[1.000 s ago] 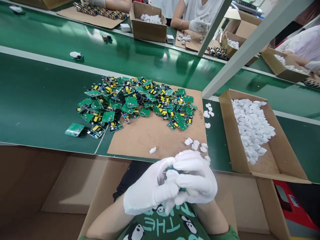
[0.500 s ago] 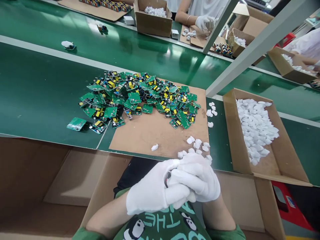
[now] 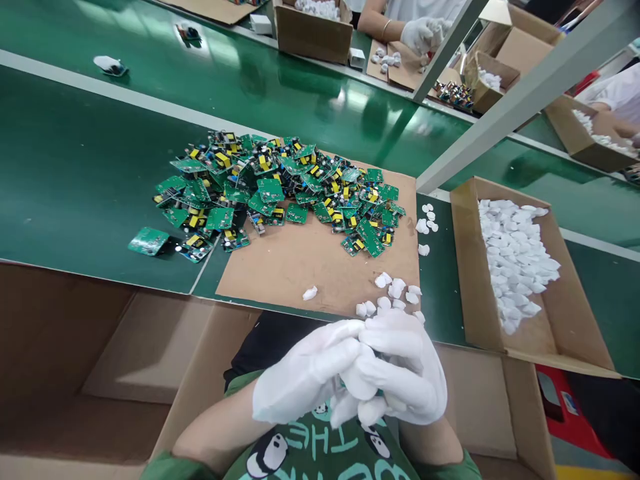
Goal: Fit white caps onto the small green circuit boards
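Note:
Both my hands wear white gloves and meet over my lap, at the table's front edge. My left hand (image 3: 305,373) is closed, its fingers pinching what looks like a small circuit board, almost wholly covered by the gloves. My right hand (image 3: 405,367) curls against it from the other side, fingers bent around a small white piece (image 3: 357,383) that shows between the hands. Just beyond them, several loose white pieces (image 3: 397,288) lie on a cardboard sheet (image 3: 280,273). A heap of green circuit boards (image 3: 270,191) with yellow and black components covers its far part.
To the right stands an open cardboard box (image 3: 575,327) of white pieces. A grey metal post (image 3: 470,133) slants up beside it. Across the green conveyor (image 3: 280,87), a co-worker's gloved hand (image 3: 423,35) handles small parts. A large carton (image 3: 145,353) sits below the table at left.
My fingers have shifted and opened somewhat around what they hold, and a rounded white piece now shows between them. On the conveyor, two small items have moved left.

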Demonstrator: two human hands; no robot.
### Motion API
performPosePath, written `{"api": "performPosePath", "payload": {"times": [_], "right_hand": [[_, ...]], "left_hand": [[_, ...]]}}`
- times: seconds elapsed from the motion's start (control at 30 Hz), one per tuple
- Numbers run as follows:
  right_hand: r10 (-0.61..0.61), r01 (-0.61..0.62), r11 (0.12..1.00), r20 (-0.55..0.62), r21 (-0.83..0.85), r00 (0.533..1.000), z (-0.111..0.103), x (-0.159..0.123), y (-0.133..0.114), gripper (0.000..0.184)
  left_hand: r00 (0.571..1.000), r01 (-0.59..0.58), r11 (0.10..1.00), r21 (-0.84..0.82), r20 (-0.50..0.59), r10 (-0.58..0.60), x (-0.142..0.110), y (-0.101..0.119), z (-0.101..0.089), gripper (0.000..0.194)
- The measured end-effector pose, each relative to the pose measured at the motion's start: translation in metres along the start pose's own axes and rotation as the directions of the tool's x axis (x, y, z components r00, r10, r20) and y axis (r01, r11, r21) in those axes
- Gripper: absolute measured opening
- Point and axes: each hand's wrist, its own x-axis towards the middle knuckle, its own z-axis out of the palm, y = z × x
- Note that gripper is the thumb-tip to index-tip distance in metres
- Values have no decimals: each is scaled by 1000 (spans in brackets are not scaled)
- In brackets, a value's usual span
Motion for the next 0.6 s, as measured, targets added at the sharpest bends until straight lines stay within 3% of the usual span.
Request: {"api": "performPosePath", "payload": {"times": [0.23,0.33,0.4,0.47,0.6], "right_hand": [[30,-30,999,9,36,1000,0,-8,2,17],[29,-42,994,123,105,992,-4,-8,8,39],[-28,0,990,198,141,980,-6,-5,11,52],[-78,41,987,241,156,967,-6,-3,13,54],[-29,18,998,191,58,981,-4,-4,12,57]], "left_hand": [[1000,-26,993,-115,15,28,5,-6,4,54],[1000,-9,1000,-5,25,9,6,-2,5,55],[999,-4,994,111,41,0,6,3,6,48],[998,9,989,146,54,-17,6,9,7,39],[998,1,992,123,69,-10,8,14,8,12]]}}
